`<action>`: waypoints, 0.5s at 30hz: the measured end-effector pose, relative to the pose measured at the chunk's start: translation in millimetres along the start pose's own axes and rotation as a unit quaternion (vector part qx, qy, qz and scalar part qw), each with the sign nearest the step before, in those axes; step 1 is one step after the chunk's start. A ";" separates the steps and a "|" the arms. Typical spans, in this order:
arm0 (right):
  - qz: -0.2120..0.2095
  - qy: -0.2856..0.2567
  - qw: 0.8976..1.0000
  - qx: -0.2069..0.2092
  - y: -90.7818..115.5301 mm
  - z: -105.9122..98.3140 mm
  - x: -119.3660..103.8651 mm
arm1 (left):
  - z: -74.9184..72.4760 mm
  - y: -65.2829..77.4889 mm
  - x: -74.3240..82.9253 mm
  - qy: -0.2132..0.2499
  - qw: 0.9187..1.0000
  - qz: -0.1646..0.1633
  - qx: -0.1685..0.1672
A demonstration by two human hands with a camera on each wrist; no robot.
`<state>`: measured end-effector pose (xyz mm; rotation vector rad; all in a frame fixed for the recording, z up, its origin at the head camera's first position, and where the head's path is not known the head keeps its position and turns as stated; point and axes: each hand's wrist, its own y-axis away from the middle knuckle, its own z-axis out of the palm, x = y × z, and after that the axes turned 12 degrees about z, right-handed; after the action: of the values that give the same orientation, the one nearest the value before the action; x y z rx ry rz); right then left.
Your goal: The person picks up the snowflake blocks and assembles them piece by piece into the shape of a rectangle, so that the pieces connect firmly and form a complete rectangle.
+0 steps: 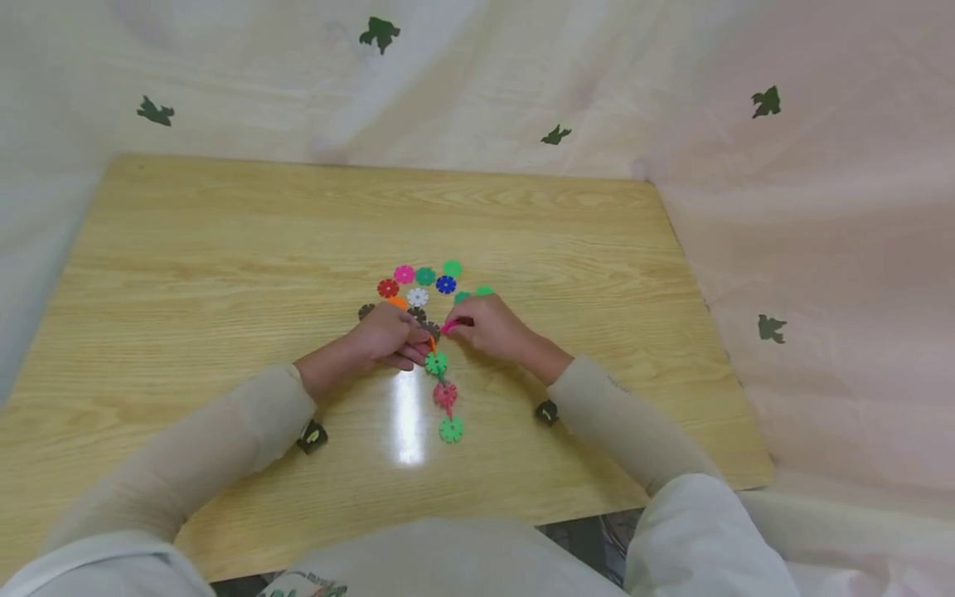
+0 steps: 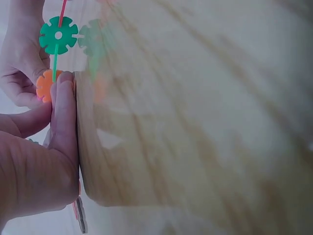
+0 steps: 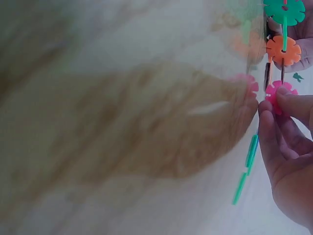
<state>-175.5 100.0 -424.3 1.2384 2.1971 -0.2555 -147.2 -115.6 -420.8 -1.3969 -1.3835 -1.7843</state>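
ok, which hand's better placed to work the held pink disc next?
Probably the right hand: its fingers pinch that pink disc, while the left hand holds an orange disc.

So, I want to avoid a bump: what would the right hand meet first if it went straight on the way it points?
Probably the dark disc ahead of the pink disc the right hand pinches, with the left hand beyond; depth is unclear, so the discs may already touch.

Head view faces down; close, seemingly sideways wrist views share 1 orange disc (image 3: 289, 52).
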 end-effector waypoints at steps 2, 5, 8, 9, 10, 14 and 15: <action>-0.005 0.007 1.000 0.002 -1.6 1.5 -1.1 | -1.0 -0.7 -1.7 0.003 1.000 -0.001 -0.002; -0.018 0.014 1.000 0.008 -4.2 3.2 -1.7 | -1.8 -1.7 -2.3 0.007 1.000 -0.003 -0.002; -0.034 0.016 0.999 0.017 -5.4 3.6 -1.8 | -1.4 -3.2 -2.7 0.010 1.000 -0.003 -0.003; -0.037 0.016 0.999 0.020 -5.2 3.3 -2.1 | -0.9 -3.8 -3.0 0.012 1.000 -0.004 -0.001; -0.041 0.017 0.999 0.023 -5.2 3.1 -2.2 | -0.6 -4.6 -4.0 0.015 1.000 -0.004 0.000; -0.056 0.003 0.998 0.034 -5.7 4.7 -2.0 | 1.1 -6.8 -7.2 0.017 1.000 -0.004 0.011; -0.064 0.005 0.997 0.038 -5.9 5.5 -2.0 | 1.9 -7.2 -7.9 0.016 1.000 -0.003 0.015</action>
<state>-177.4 93.0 -428.3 1.1428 2.2979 -0.3884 -149.6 -112.7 -431.0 -1.3443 -1.3934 -1.7754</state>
